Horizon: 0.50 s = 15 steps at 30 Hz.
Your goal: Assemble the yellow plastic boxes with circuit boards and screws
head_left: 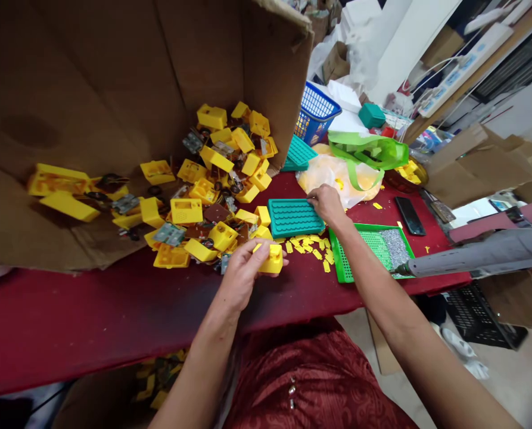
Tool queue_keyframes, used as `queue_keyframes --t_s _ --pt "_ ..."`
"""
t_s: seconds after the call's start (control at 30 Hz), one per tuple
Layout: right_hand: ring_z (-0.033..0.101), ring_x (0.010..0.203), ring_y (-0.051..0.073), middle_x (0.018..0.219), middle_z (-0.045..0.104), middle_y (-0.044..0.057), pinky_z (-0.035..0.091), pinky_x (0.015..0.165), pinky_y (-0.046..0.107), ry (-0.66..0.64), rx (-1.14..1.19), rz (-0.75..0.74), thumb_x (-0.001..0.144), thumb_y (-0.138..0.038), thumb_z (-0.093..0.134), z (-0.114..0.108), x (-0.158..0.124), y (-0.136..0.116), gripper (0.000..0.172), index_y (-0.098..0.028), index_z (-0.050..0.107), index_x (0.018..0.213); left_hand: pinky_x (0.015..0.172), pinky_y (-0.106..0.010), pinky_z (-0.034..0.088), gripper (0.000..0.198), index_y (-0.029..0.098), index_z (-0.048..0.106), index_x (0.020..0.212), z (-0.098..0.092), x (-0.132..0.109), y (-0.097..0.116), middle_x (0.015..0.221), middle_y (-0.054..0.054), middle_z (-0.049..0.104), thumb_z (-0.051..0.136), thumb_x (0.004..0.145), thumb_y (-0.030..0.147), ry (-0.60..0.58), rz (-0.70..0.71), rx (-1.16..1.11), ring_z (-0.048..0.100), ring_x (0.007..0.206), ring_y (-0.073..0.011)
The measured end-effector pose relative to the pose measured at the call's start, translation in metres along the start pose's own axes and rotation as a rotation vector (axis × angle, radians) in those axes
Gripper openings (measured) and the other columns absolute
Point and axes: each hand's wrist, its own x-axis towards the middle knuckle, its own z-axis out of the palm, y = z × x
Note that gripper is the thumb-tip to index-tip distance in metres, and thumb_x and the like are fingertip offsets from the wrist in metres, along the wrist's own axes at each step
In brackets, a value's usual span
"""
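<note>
The left hand (243, 271) is closed round a yellow plastic housing (272, 260), a small blocky moulded piece with a rounded hole in its near face, held just above the red tabletop (91, 310) near its front edge. The right hand (326, 202) lies farther back with its fingertips bent onto the far right corner of a teal tray (292, 217), a flat rectangle with rows of scalloped ribs; whether it grips the tray or only rests on it cannot be told. Small yellow chips (310, 245) are scattered between the two hands, just beside a green mesh tray (337, 256) holding a grey patch. To the left a cardboard box (91, 77) lies tipped on its side, spilling a heap of like yellow housings (216, 179) mixed with dark and grey parts too jumbled to make out. Behind the right hand sit a clear bag (332, 173), a green bag (368, 152), a blue basket (314, 113) and a dark phone (409, 215). A grey tool (480, 260) runs out of the right edge. Markings on the white strip (457, 68) are too small to read.
</note>
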Motion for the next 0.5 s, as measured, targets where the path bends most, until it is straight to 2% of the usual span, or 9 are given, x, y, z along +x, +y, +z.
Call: queue_keyframes --t_s 0.07,0.17,0.3,0.37,0.5 --pt "0.064 0.097 0.023 0.094 0.070 0.010 0.047 0.098 0.040 0.026 0.059 0.012 0.079 -0.015 0.062 0.000 0.001 0.002 0.010 -0.016 0.073 0.079 0.049 -0.022 0.053 0.046 0.016 0.067 0.081 0.000 0.000 -0.001 0.078 -0.008 0.075 0.082 0.067 0.057 -0.017 0.002 0.012 0.076 0.073 -0.0243" --pt "0.065 0.084 0.018 0.090 0.069 0.010 0.053 0.085 0.035 0.053 0.190 0.045 0.088 -0.018 0.050 -0.002 0.001 0.005 0.019 -0.014 0.068 0.090 0.047 -0.022 0.051 0.047 0.015 0.067 0.080 0.001 0.000 -0.002 0.076 -0.008 0.075 0.082 0.068 0.058 -0.030 0.009 0.014 0.076 0.070 -0.0243" --pt "0.063 0.071 0.015 0.078 0.066 0.006 0.054 0.072 0.031 0.009 0.300 0.059 0.090 -0.018 0.046 -0.006 0.003 0.007 0.021 -0.012 0.065 0.097 0.047 -0.022 0.050 0.051 0.014 0.066 0.082 0.001 -0.001 -0.002 0.078 -0.010 0.076 0.081 0.067 0.060 -0.038 0.004 0.027 0.076 0.069 -0.0246" --pt "0.062 0.073 0.016 0.076 0.064 0.006 0.054 0.076 0.034 -0.002 0.268 0.048 0.089 -0.019 0.049 -0.005 0.004 0.005 0.020 -0.013 0.066 0.094 0.047 -0.022 0.050 0.051 0.015 0.066 0.083 0.000 -0.002 -0.004 0.079 -0.010 0.076 0.081 0.067 0.061 -0.046 -0.003 0.036 0.076 0.069 -0.0247" --pt "0.059 0.094 0.023 0.088 0.064 0.009 0.046 0.097 0.042 -0.010 0.122 -0.026 0.079 -0.015 0.063 0.002 0.005 -0.004 0.010 -0.015 0.071 0.084 0.047 -0.022 0.050 0.047 0.015 0.065 0.084 0.000 -0.004 -0.006 0.077 -0.008 0.076 0.080 0.070 0.058 -0.060 -0.009 0.038 0.076 0.068 -0.0234"
